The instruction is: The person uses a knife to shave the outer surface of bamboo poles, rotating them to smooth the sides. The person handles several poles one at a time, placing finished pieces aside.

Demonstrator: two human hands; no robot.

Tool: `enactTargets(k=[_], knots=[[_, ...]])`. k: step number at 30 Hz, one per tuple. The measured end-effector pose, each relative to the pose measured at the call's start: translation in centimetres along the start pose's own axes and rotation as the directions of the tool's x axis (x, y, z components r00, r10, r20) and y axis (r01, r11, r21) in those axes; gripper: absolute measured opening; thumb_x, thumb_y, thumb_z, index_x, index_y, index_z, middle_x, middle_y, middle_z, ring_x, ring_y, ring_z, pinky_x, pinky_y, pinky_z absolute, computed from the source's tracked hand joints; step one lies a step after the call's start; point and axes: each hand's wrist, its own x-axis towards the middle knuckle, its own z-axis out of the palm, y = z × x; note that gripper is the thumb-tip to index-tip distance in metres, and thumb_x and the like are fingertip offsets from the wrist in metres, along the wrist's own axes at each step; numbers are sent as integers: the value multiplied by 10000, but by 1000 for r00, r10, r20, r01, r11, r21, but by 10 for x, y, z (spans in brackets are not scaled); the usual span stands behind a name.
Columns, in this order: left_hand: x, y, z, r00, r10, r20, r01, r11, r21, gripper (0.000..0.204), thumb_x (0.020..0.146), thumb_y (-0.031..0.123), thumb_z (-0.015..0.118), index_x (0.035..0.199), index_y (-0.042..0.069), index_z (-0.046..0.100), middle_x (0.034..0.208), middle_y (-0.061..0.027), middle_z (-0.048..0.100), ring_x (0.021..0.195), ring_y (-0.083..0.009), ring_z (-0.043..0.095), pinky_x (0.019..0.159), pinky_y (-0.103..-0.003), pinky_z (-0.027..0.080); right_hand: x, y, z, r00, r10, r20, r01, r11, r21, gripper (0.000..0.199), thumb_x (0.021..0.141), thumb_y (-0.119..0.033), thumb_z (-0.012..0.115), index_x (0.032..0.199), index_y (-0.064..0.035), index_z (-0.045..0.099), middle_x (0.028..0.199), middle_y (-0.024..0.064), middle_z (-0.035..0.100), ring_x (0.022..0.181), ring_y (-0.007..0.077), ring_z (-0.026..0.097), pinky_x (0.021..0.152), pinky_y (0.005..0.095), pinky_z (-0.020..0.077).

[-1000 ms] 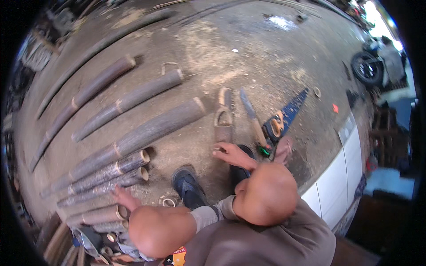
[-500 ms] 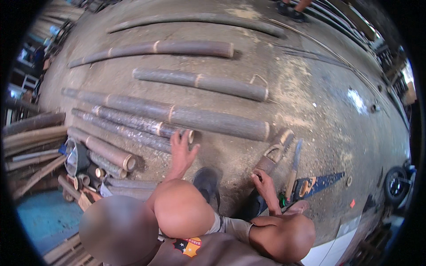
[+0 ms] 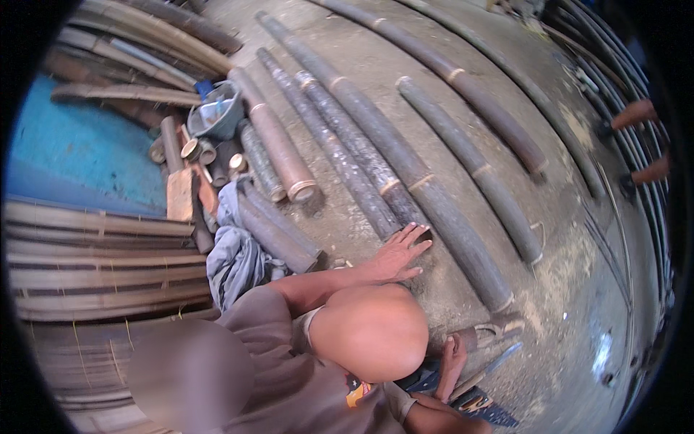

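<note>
My left hand [image 3: 400,254] is spread, palm down, with its fingers over the near ends of two mottled dark bamboo poles. One is the mottled bamboo pole [image 3: 369,163] with a pale ring; the other is the thinner bamboo pole [image 3: 340,159] to its left. Whether the fingers press on them I cannot tell. Low in the view, my right hand [image 3: 452,354] has curled fingers against a brown piece [image 3: 468,337] whose kind is unclear. Close by lie a long-bladed knife [image 3: 499,359] with a wooden handle and a handsaw [image 3: 499,415], partly hidden by my leg.
More bamboo poles lie rightward, including a long grey pole [image 3: 448,217] and a brown pole [image 3: 484,101]. At left are a bucket [image 3: 217,112], short bamboo pieces [image 3: 206,153], grey cloth [image 3: 235,264] and stacked slats [image 3: 101,267]. Another person's legs [image 3: 636,116] show at far right.
The view has swung leftward, bringing the slats and cloth into sight. My left hand has come to the bamboo poles' near ends, fingers spread; my right hand stays by the brown piece.
</note>
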Motion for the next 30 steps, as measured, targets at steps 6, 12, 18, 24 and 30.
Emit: enactTargets(k=[6, 12, 18, 24, 30], knots=[[-25, -17, -6, 950, -130, -285, 86, 983, -164, 701, 916, 306, 759, 1524, 81, 492, 1635, -269, 323, 1506, -474, 346, 1215, -527, 389, 11, 29, 1, 997, 81, 12, -82, 984, 161, 412, 1063, -259, 599, 1299, 77, 629, 947, 156, 684, 782, 202, 645, 706, 330, 539], [-52, -61, -50, 796, -367, -481, 367, 925, -100, 710, 886, 316, 769, 1499, 58, 522, 1635, -341, 271, 1508, -536, 292, 1238, -583, 312, 19, 31, -2, 988, 155, -1, -150, 958, 244, 414, 1061, -298, 612, 1286, 49, 630, 755, 95, 618, 589, 172, 595, 530, 319, 516], [-75, -152, -83, 334, -764, -552, 776, 555, -299, 930, 885, 412, 747, 1644, 70, 331, 1668, -390, 162, 1547, -569, 179, 1265, -609, 215, 24, 16, -3, 999, 48, -13, -45, 985, 165, 453, 1063, -357, 609, 1275, 43, 615, 679, 108, 615, 510, 194, 589, 455, 341, 513], [-77, -180, -81, 298, -797, -525, 680, 563, -470, 955, 907, 413, 723, 1658, 28, 276, 1684, -365, 191, 1575, -494, 210, 1290, -499, 225, 23, 20, -2, 1000, 12, -29, -9, 996, 92, 464, 1073, -408, 573, 1235, 24, 627, 649, 116, 617, 488, 193, 575, 431, 333, 475], [-98, -163, -105, 580, -721, -379, 592, 692, -412, 766, 948, 415, 685, 1570, 31, 455, 1610, -284, 435, 1483, -425, 448, 1236, -460, 352, 20, 7, -4, 983, 183, -22, -181, 981, 73, 464, 1081, -413, 557, 1223, 21, 639, 649, 80, 600, 515, 166, 568, 459, 313, 444]])
